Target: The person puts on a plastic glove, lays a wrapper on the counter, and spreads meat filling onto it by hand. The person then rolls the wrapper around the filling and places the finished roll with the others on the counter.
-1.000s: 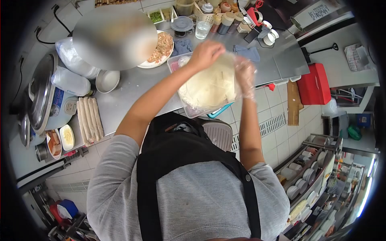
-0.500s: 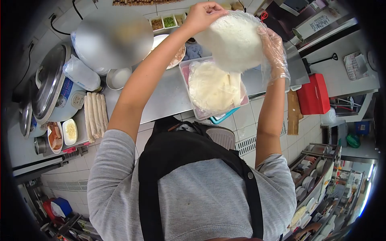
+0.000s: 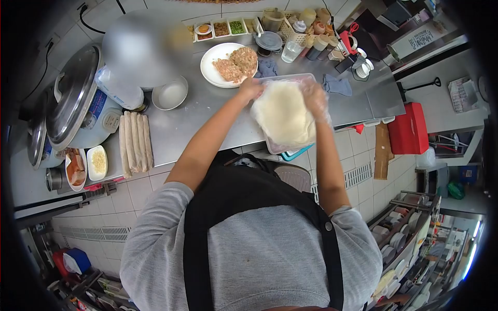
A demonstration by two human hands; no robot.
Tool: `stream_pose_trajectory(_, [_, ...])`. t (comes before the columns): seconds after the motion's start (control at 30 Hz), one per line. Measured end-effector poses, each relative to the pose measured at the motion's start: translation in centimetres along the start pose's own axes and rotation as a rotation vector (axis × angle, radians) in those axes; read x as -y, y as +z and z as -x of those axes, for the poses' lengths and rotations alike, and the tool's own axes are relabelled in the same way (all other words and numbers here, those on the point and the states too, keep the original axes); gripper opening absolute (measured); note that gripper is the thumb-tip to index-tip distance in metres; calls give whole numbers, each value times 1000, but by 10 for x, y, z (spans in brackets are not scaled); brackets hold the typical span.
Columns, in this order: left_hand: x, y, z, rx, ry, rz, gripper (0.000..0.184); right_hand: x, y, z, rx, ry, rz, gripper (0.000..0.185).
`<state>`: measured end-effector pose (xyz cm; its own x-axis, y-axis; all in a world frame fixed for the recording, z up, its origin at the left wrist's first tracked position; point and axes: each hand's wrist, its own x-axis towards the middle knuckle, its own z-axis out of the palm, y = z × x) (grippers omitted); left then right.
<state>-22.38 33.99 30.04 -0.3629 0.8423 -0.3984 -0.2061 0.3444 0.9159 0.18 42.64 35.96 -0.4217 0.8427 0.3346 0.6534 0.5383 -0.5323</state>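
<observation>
A round, pale dough-like sheet [image 3: 284,111] lies above a clear plastic container [image 3: 298,77], covering most of its inside. My left hand [image 3: 250,89] is bare and pinches the sheet's upper left edge. On the upper right edge is my right hand [image 3: 315,98], in a clear plastic glove; it is slightly blurred, with its fingers closed on the sheet. Clear film shows around the sheet's rim. Just left of the container, a white plate [image 3: 210,65] holds minced filling [image 3: 236,65] in two portions.
A metal bowl [image 3: 170,93], long pale rolls [image 3: 136,142] and large lidded pots [image 3: 75,98] stand to the left. Sauce bottles [image 3: 316,46], a water cup [image 3: 291,51] and topping trays [image 3: 220,29] line the back. A blue cloth [image 3: 337,84] lies right of the container.
Half a second ago both hands held a sheet raised above and beyond the container. They have come down and nearer with it, over the container. The plate of filling is now uncovered.
</observation>
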Motion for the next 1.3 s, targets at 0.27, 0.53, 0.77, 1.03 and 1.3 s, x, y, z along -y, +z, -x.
stream_pose_trajectory(0.27, [56, -24, 19, -199, 145, -585, 48, 15, 67, 127, 370, 293, -334, 24])
stream_pose_trajectory(0.53, [41, -31, 42, 362, -395, -131, 36, 40, 73, 135, 318, 321, -401, 27])
stream_pose_trajectory(0.77, [44, -24, 54, 428, -365, -164, 30, 58, 62, 118, 334, 174, -269, 23])
stream_pose_trajectory(1.03, [51, -12, 56, 320, -298, -54, 20, 30, 78, 108, 343, 147, -272, 26])
stream_pose_trajectory(1.3, [57, -12, 47, 295, -72, 298, 6, -48, 28, 65, -144, 510, -281, 47])
